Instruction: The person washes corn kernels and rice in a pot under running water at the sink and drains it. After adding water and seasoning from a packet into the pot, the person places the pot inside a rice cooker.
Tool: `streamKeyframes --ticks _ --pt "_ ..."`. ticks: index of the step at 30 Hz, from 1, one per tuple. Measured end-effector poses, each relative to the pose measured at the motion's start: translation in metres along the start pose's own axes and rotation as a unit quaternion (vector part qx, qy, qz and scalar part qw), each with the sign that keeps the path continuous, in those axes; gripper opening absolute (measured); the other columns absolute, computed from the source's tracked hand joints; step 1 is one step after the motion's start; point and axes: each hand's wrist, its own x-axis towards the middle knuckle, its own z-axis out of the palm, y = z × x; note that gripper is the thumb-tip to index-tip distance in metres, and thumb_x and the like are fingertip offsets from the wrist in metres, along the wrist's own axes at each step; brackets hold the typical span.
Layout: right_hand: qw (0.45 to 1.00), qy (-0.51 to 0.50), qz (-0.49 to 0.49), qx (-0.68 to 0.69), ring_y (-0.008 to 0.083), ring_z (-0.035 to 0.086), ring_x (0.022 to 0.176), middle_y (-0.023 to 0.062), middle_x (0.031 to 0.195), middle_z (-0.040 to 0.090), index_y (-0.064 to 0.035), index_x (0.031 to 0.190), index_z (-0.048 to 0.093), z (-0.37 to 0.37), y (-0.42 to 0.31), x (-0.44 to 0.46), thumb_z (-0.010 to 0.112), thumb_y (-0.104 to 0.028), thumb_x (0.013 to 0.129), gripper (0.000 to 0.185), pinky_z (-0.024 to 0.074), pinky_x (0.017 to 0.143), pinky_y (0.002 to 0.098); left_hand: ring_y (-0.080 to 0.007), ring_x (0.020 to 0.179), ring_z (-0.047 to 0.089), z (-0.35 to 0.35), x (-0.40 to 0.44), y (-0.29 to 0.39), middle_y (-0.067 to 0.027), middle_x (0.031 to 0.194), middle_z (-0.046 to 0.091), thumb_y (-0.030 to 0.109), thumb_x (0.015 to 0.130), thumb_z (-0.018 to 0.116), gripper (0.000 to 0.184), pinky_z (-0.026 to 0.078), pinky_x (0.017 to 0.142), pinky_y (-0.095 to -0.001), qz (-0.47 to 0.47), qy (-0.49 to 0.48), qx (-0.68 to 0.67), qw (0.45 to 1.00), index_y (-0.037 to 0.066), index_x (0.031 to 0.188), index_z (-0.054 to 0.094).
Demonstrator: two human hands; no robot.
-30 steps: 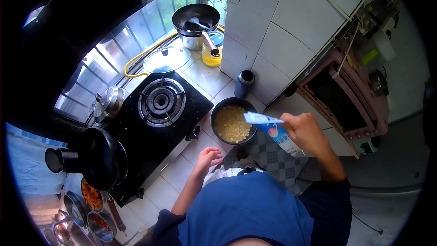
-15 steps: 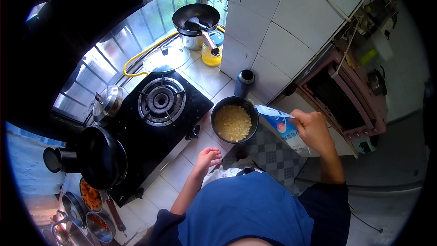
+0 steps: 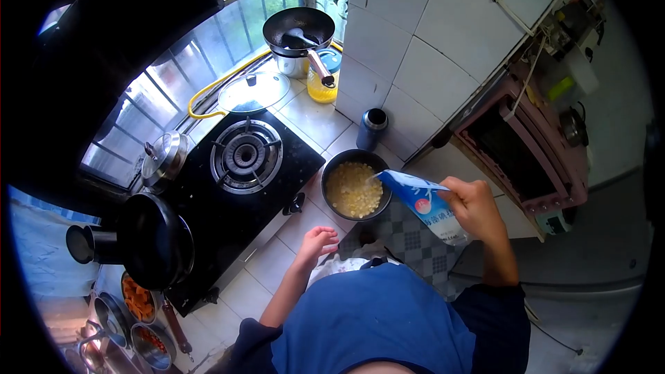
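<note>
My right hand [image 3: 472, 209] is closed on the upper edge of a blue and white packet [image 3: 424, 206]. The packet tilts left, and its narrow corner is over the right side of a dark pot [image 3: 331, 205]. Pale yellow chunks in cloudy liquid [image 3: 355, 189] fill the pot's bottom. A little white stuff shows at the packet's tip. My left hand [image 3: 318, 243] hangs below and left of the pot, fingers slightly curled and apart, with nothing in it.
A black gas stove [image 3: 246, 156] lies left of the pot, with a black pan [image 3: 149, 239] on its near end. A dark flask [image 3: 373, 128] stands behind the pot. Further back are a glass lid [image 3: 253, 91] and a wok [image 3: 298, 26]. A pink oven [image 3: 516, 145] is at right.
The packet first drew back right from the pot, then moved left again, its tip now over the pot. It shows more of its printed face. My left hand has barely moved.
</note>
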Motion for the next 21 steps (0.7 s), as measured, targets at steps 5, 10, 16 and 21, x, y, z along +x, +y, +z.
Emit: streamKeyframes --ticks 5,10,16,21 --pt "0.970 0.125 -0.031 0.208 0.0046 0.046 0.053 0.0022 0.058 0.054 0.0013 0.082 0.059 0.019 0.025 0.004 0.050 -0.017 0.089 0.022 0.0371 0.049 0.0219 -0.0199 0.086 0.058 -0.003 0.004 -0.005 -0.0081 0.093 0.056 0.009 0.082 0.047 0.016 0.051 0.070 -0.0331 -0.009 0.007 -0.002 1.000 0.003 0.097 0.051" --pt "0.881 0.351 -0.038 0.316 0.0048 0.047 0.061 -0.0031 0.066 0.053 -0.0002 0.088 0.058 0.098 0.061 0.050 0.047 -0.019 0.091 0.022 0.0377 0.053 0.0214 -0.0212 0.087 0.058 -0.003 0.013 -0.003 -0.0090 0.094 0.057 0.010 0.083 0.047 0.018 0.052 0.070 -0.0338 -0.019 0.006 0.007 1.000 0.003 0.099 0.050" --pt "0.859 0.422 0.048 0.285 0.0124 0.047 0.056 0.0047 0.065 0.054 -0.0042 0.080 0.054 0.166 0.029 0.146 0.045 -0.028 0.092 0.028 0.0389 0.052 0.0292 -0.0231 0.085 0.059 0.006 0.026 0.006 -0.0131 0.095 0.056 0.007 0.084 0.047 0.019 0.053 0.071 -0.0367 -0.019 0.012 0.014 1.000 0.002 0.102 0.044" --pt "0.910 0.327 0.184 0.177 0.0364 0.055 0.066 0.0208 0.072 0.058 -0.0012 0.084 0.057 0.222 0.046 0.221 0.041 -0.029 0.090 0.032 0.0423 0.060 0.0413 -0.0265 0.087 0.059 0.013 0.025 0.017 -0.0166 0.099 0.054 0.010 0.083 0.049 0.030 0.054 0.072 -0.0393 -0.019 0.020 0.011 1.000 0.001 0.109 0.037"
